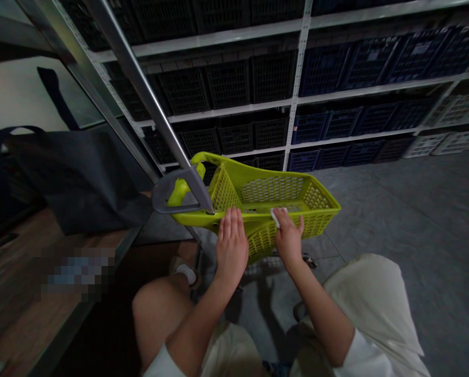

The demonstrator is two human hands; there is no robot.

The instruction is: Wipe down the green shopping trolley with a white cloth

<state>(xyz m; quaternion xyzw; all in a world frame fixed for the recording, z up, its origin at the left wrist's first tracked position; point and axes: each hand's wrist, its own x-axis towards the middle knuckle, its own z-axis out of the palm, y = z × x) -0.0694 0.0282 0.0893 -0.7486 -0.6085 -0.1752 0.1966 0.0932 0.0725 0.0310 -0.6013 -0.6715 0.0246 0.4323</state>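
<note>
lime-green plastic cart basket sits just ahead of the person's knees. left hand open, fingers flat on the basket's near rim. right hand bent over the same rim, fingertips pinching a white cloth against it, just beside the left hand. metal handle pole rises from the basket's left end. dark tote bag left of the basket. crate shelving beyond the basket, black and blue crates. grey floor right of the basket.
</note>
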